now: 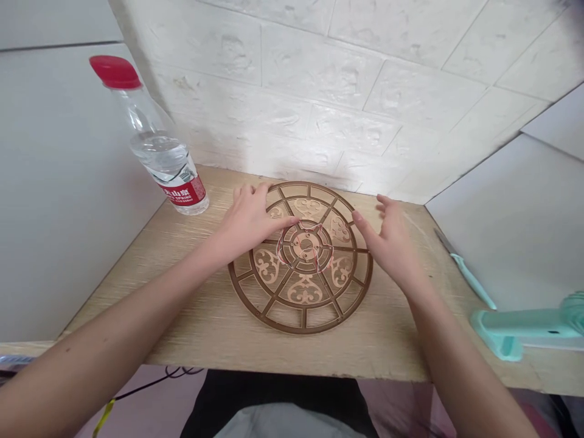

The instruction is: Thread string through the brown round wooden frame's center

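Observation:
A round brown openwork panel lies flat on the wooden table, with spokes and copper-coloured scroll ornaments between its rings. Thin red and white wires loop around its centre. My left hand rests over the panel's upper left rim, thumb stretched towards the inner ring, fingers apart. My right hand is beside the right rim, its thumb near the panel's edge and its fingers spread. Neither hand has closed on anything. Whether the right thumb touches the rim I cannot tell.
A water bottle with a red cap stands at the back left. On the right lie a knife with a turquoise handle and a turquoise stand-like object. White brick-pattern wall closes the back; grey panels flank both sides of the table.

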`<action>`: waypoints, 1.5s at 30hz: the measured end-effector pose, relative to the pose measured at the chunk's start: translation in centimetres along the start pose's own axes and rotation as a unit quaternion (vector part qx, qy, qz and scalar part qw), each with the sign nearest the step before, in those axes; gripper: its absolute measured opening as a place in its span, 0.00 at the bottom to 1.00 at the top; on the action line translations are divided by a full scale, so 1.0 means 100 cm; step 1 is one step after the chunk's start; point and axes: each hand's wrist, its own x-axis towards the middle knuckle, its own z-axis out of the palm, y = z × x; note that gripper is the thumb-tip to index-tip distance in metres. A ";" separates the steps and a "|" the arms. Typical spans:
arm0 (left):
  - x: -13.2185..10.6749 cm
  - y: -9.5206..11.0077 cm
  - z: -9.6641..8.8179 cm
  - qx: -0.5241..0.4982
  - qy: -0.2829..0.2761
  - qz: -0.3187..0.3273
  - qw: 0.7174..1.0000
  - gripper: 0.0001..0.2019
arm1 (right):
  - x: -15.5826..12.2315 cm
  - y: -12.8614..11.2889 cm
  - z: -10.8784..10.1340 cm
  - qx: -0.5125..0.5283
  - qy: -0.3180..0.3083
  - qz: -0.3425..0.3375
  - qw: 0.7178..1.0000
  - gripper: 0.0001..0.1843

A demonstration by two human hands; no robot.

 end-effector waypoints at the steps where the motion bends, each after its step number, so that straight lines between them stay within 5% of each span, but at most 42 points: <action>1: 0.000 0.000 0.000 0.000 -0.001 -0.003 1.000 0.45 | 0.003 0.004 0.000 0.039 -0.042 0.040 0.998 0.40; 3: 0.000 0.001 -0.001 0.003 0.001 -0.005 1.000 0.46 | 0.004 0.005 0.003 0.062 -0.075 0.045 0.994 0.40; 7: -0.001 0.002 -0.001 0.007 0.007 0.000 1.000 0.45 | -0.011 -0.013 0.006 -0.012 0.015 -0.158 0.987 0.34; 10: -0.001 0.002 -0.001 0.003 0.003 -0.007 1.000 0.45 | -0.023 -0.026 0.005 -0.025 -0.089 -0.299 0.950 0.14; 14: -0.001 0.003 -0.002 -0.005 -0.009 -0.018 1.000 0.45 | -0.028 -0.025 0.007 -0.093 -0.108 -0.413 0.900 0.11; 27: 0.000 0.000 0.000 -0.004 0.002 -0.015 1.000 0.46 | -0.027 -0.020 0.016 -0.164 -0.121 -0.412 0.888 0.18; 45: 0.001 0.001 0.001 -0.081 -0.021 0.003 0.996 0.40 | -0.029 -0.020 0.017 -0.134 -0.204 -0.297 0.923 0.20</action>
